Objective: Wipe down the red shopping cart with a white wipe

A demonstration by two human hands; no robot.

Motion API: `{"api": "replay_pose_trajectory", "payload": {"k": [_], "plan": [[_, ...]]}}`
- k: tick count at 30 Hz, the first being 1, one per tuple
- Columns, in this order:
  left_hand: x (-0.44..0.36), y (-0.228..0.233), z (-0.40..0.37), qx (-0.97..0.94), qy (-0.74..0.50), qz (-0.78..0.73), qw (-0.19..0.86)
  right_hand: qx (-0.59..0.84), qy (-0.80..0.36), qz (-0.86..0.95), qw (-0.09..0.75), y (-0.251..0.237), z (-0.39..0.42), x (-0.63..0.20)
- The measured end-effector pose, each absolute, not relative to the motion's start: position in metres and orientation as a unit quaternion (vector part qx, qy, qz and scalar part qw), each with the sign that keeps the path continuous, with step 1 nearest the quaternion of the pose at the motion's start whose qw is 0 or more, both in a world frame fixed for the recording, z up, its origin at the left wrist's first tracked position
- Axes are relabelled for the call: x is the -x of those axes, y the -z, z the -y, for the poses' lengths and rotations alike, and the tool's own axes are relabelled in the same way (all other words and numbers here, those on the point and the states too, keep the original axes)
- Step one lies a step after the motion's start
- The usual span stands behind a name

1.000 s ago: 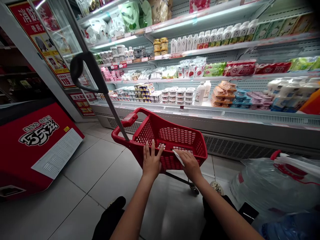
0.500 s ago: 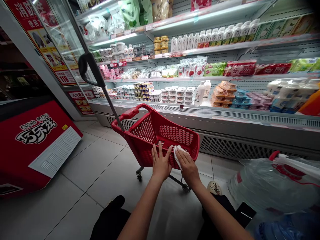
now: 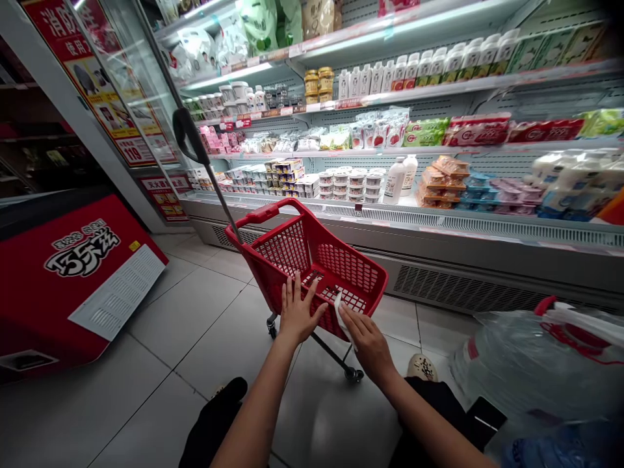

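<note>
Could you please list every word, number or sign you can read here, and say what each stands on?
"119": on the red and white poster on the glass door at left.
"使用": at the top of the upper red poster.
White stylised characters on the red freezer cabinet: not surely readable.
Shelf price tags and product packs: too small or blurred.

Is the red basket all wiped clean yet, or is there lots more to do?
Not finished, it seems. The right hand presses a white wipe against the red basket on its near side, while the left hand lies flat on that side to steady it. How much is already clean cannot be told. The black handle looks untouched.
</note>
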State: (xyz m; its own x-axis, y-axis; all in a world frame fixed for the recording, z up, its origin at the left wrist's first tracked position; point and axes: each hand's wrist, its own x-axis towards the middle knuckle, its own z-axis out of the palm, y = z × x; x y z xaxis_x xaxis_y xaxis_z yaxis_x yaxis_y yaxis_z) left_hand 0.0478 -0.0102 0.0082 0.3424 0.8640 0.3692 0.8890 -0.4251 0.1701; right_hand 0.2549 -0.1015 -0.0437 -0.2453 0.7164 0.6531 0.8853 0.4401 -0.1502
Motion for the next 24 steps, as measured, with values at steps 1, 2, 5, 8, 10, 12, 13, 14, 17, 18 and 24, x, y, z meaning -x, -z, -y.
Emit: {"api": "replay_pose_trajectory", "payload": {"k": [1,2,5,8,10,12,13,14,17,18,24], "plan": [[-0.048,-0.007,0.009,0.805,0.208,0.555,0.028,0.501,0.122,0.788,0.337,0.044,0.106,-0.248],[-0.049,-0.006,0.009,0.791,0.211,0.573,0.029,0.485,0.117,0.799,0.335,0.045,0.11,-0.242],[-0.053,0.0,0.015,0.768,0.217,0.601,0.043,0.422,0.099,0.844,0.316,0.05,0.119,-0.24],[-0.053,0.008,0.032,0.773,0.225,0.589,0.064,0.395,0.086,0.865,0.298,0.058,0.118,-0.266],[-0.051,0.014,0.046,0.772,0.239,0.584,0.079,0.424,0.089,0.848,0.307,0.063,0.111,-0.294],[-0.05,0.017,0.057,0.768,0.253,0.582,0.088,0.465,0.095,0.821,0.318,0.065,0.102,-0.321],[-0.051,0.019,0.061,0.766,0.258,0.582,0.09,0.48,0.096,0.811,0.321,0.065,0.098,-0.33],[-0.053,0.019,0.065,0.765,0.263,0.581,0.09,0.492,0.096,0.802,0.324,0.064,0.095,-0.334],[-0.061,0.019,0.069,0.761,0.277,0.579,0.089,0.51,0.095,0.788,0.333,0.061,0.096,-0.316],[-0.063,0.018,0.069,0.76,0.281,0.579,0.089,0.506,0.093,0.79,0.334,0.06,0.099,-0.301],[-0.063,0.016,0.065,0.76,0.28,0.576,0.113,0.44,0.051,0.838,0.319,0.05,0.111,-0.223]]}}
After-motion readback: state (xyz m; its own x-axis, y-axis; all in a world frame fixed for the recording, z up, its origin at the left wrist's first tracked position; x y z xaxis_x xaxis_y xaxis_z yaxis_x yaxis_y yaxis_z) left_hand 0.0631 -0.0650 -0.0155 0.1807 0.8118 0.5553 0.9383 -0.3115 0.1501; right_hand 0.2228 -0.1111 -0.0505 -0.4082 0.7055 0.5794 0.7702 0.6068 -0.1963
